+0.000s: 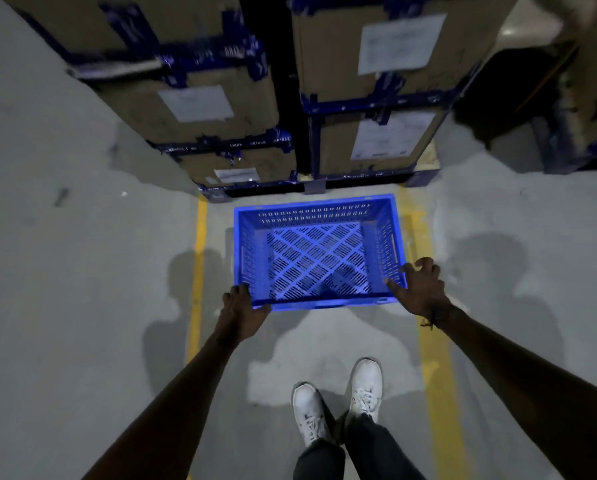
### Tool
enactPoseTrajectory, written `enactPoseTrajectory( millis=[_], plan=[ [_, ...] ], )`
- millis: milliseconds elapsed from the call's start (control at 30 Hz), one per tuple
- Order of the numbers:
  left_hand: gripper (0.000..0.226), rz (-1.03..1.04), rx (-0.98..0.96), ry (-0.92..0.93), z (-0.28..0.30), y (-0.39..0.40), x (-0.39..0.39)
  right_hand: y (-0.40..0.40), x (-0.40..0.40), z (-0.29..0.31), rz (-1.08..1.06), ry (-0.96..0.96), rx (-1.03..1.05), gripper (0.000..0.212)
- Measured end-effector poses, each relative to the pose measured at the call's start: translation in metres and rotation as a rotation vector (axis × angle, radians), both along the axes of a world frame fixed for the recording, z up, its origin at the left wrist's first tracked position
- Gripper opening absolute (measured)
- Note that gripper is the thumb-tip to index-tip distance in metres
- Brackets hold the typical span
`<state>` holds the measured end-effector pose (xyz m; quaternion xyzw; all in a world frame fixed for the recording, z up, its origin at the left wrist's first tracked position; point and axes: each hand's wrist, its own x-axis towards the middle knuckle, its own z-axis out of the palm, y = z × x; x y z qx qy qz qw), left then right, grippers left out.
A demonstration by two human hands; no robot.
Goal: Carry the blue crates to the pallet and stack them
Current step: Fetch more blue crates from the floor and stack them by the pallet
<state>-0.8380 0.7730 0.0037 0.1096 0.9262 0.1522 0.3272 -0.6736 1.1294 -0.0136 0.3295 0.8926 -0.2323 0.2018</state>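
Note:
An empty blue crate (319, 252) with slotted walls and a lattice floor sits low over the grey floor, between two yellow lines. I cannot tell whether it rests on the floor or hangs just above it. My left hand (243, 311) is curled around the rim at its near left corner. My right hand (416, 289) straddles the near right corner, with the thumb inside the wall and the spread fingers over the outer side. Just beyond the crate's far wall lies a dark blue pallet (319, 185) loaded with cardboard boxes.
Two tall stacks of strapped cardboard boxes (220, 109) (376, 81) with white labels stand on the pallet, with a dark gap between them. More boxes (588, 98) stand at the far right. My white shoes (338, 403) are behind the crate. Yellow lines (435, 358) mark the lane.

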Motion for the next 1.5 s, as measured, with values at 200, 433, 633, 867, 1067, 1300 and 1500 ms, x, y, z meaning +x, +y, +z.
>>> enactPoseTrajectory(
  millis=[200,433,633,867,1067,1300,1500],
  plan=[
    [0.085,-0.076,0.046,-0.048,0.159,0.040,0.042,-0.011,0.038,0.147,-0.076,0.096,-0.144,0.045],
    [0.067,-0.254,0.156,-0.012,0.273,0.082,0.073,-0.009,0.117,0.268,-0.244,0.184,-0.163,0.035],
    [0.058,-0.450,0.143,0.011,0.297,0.101,0.074,-0.029,0.187,0.305,-0.482,0.224,-0.174,0.033],
    [0.014,-0.683,0.154,-0.138,0.279,0.121,0.059,-0.123,0.254,0.302,-0.884,0.296,-0.204,0.029],
    [0.006,-0.979,0.180,-0.237,0.282,0.136,0.071,-0.272,0.273,0.299,-1.414,0.496,-0.147,0.021],
    [0.007,-1.326,0.208,-0.506,0.309,0.114,0.187,-0.466,0.290,0.316,-1.977,0.661,-0.052,0.020],
    [0.014,-1.621,0.146,-0.635,0.330,0.038,0.283,-0.626,0.290,0.339,-2.343,0.738,0.149,0.018]
  ],
)
